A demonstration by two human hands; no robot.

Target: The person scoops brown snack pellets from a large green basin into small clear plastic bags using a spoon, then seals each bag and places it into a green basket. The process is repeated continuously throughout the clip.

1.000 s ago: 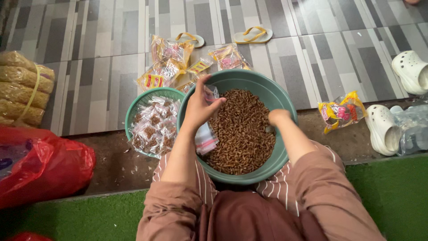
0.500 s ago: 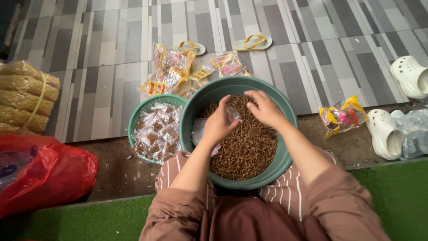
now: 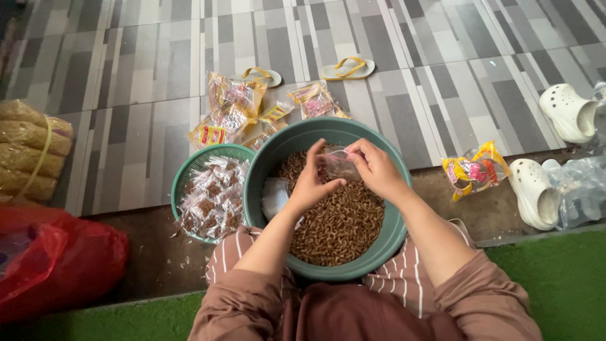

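You hold a small clear bag (image 3: 339, 165) between your 2 hands, just above the brown snacks (image 3: 341, 218) in the big green bowl (image 3: 265, 170). Your left hand (image 3: 310, 184) pinches the bag's near side with thumb and fingers closed on it. Your right hand (image 3: 377, 168) pinches its far side the same way. The big green bowl sits on the floor right in front of your knees, at the edge of the green mat (image 3: 562, 284).

A stack of empty clear bags (image 3: 276, 196) leans inside the bowl, by its left wall. Touching the bowl on the left is a smaller green bowl (image 3: 189, 170), full of little filled packets (image 3: 211, 199).

Past the bowls, on the grey tiles, lies a heap of yellow snack packs (image 3: 230, 110), and beyond it 2 yellow sandals (image 3: 348, 67). 1 more snack pack (image 3: 473, 172) lies to the right, near 2 white clogs (image 3: 533, 189). A red bag (image 3: 60, 262) sits at the far left.
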